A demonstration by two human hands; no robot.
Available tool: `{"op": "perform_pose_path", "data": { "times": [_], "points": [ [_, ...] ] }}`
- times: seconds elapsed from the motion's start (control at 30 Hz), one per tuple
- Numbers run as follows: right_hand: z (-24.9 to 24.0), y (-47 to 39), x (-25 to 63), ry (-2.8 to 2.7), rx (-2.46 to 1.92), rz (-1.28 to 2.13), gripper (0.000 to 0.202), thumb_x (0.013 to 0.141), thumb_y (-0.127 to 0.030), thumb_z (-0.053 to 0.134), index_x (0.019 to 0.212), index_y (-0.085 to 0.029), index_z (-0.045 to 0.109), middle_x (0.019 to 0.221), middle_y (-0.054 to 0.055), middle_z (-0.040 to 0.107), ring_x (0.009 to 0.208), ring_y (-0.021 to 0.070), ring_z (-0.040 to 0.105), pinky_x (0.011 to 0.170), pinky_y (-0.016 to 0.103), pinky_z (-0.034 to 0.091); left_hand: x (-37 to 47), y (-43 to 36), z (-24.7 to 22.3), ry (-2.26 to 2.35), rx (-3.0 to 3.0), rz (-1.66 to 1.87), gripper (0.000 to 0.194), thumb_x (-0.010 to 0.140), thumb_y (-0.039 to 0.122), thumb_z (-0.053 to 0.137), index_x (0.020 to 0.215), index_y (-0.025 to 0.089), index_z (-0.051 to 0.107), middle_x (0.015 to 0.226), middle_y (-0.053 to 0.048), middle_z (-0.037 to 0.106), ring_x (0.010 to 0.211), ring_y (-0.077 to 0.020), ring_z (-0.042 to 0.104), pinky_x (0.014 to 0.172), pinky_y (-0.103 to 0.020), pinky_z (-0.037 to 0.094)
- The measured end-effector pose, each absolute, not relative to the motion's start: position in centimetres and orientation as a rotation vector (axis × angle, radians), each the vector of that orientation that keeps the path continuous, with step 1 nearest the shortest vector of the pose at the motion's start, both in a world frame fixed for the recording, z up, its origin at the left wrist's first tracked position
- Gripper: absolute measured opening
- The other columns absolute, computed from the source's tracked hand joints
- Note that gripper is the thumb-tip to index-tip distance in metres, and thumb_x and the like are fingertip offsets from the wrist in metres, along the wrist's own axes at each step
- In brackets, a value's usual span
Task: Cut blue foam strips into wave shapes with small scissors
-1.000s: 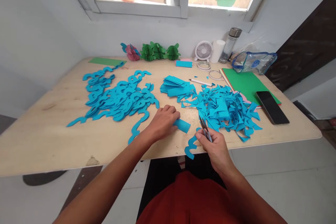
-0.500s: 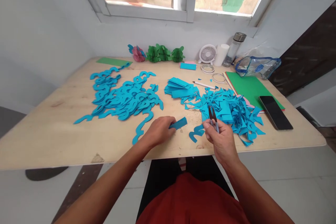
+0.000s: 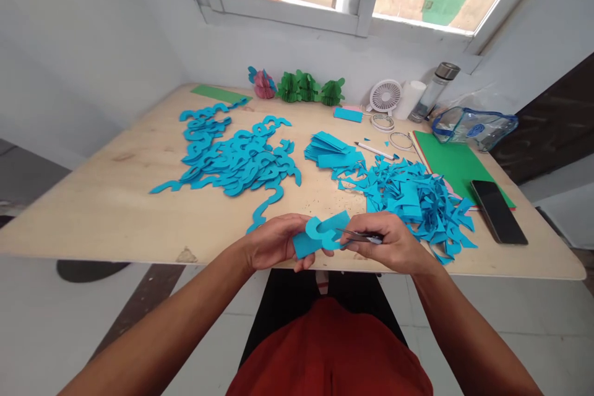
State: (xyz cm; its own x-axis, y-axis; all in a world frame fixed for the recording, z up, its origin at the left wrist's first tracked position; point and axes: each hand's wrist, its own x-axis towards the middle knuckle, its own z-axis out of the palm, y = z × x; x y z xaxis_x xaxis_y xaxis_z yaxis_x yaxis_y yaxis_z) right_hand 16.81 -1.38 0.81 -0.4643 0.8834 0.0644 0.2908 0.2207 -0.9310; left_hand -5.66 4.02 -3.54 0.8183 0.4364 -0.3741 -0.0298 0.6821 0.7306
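My left hand is closed on a rectangular blue paper strip, held above the table's front edge. Over this strip lies a wavy blue paper cutout, its right end at the fingers of my right hand. That hand also grips a pair of scissors, with the blades pointing left toward the paper. A large heap of wavy blue cutouts spreads over the table beyond my left hand. Angular blue scraps are piled just past my right hand, beside a stack of blue strips.
A black phone rests partly on green sheets at the right. Along the wall stand green paper figures, a pink one, a small fan, a bottle and a clear pouch. A white pencil lies mid-table.
My right hand has lifted the wavy cutout from the table and brought it left onto the strip. The strip has come nearer in my left hand. The scissors have swung from upright to pointing left.
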Motion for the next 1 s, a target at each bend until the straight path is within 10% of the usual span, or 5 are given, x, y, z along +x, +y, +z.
{"op": "perform_pose_path", "data": {
  "times": [0.5,1.0],
  "points": [
    [2.6,0.2,17.5,-2.152,-0.947,1.357,0.016,0.085,-0.021,0.062,0.092,-0.019,0.077,0.083,0.005,0.074,0.072,0.0182,0.066,0.065,0.027,0.050,-6.4,2.6,-1.7,0.734,0.893,0.387,0.034,0.076,0.048,0.069,0.076,0.014,0.070,0.055,-0.008,0.066,0.051,-0.0170,0.062,0.043,-0.022,0.044],
    [-0.1,0.9,16.4,-1.583,-1.248,1.177,0.014,0.077,-0.031,0.071,0.084,-0.019,0.074,0.082,0.003,0.067,0.072,0.0170,0.057,0.060,0.026,0.043,-5.1,0.5,-2.3,0.843,0.745,0.679,0.018,0.078,0.030,0.071,0.084,0.013,0.071,0.086,-0.011,0.076,0.057,-0.0128,0.064,0.053,-0.023,0.050]
  ]
}}
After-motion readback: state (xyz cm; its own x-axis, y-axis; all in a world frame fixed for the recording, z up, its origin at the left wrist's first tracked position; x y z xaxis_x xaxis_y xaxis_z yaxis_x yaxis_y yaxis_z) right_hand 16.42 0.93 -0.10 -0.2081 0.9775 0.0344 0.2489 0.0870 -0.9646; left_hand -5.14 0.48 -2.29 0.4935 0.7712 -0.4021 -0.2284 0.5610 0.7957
